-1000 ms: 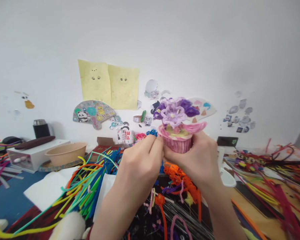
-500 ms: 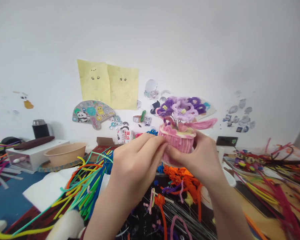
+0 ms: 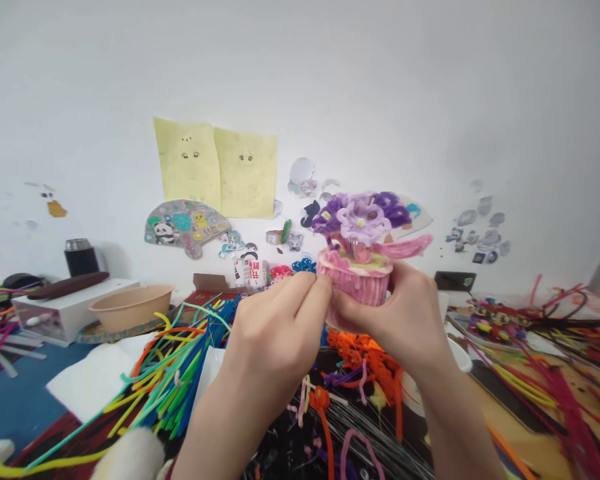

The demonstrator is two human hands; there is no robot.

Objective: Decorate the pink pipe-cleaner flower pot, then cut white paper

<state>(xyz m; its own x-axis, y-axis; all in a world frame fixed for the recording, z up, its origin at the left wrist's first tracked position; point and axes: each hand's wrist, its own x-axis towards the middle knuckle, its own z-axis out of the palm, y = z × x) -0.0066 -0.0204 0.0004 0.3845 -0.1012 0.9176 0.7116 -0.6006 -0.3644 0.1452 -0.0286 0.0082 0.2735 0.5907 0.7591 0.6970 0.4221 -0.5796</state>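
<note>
Raised in front of the wall is a small pink ribbed flower pot (image 3: 364,285) of pipe cleaners, with a pale yellow top. Purple and lilac fuzzy flowers (image 3: 364,221) stand over it on thin stems, and a pink loop (image 3: 411,247) juts out to the right. My right hand (image 3: 410,313) is wrapped round the pot's right side, thumb across its front. At the left edge of the pot, my left hand (image 3: 280,323) is closed, its curled fingertips against the pot; whether something small is pinched there is hidden.
A bundle of coloured pipe cleaners (image 3: 180,380) lies at left, beside a tan bowl (image 3: 130,303) and white box (image 3: 70,307). Below my hands are orange pipe cleaners (image 3: 375,360) and wire stems (image 3: 365,417). More pipe cleaners (image 3: 555,400) cover the right side.
The pot has tilted slightly, and its flowers lean nearer to me with the front lilac one lower. My left hand has shifted a little, fingers still at the pot's left edge.
</note>
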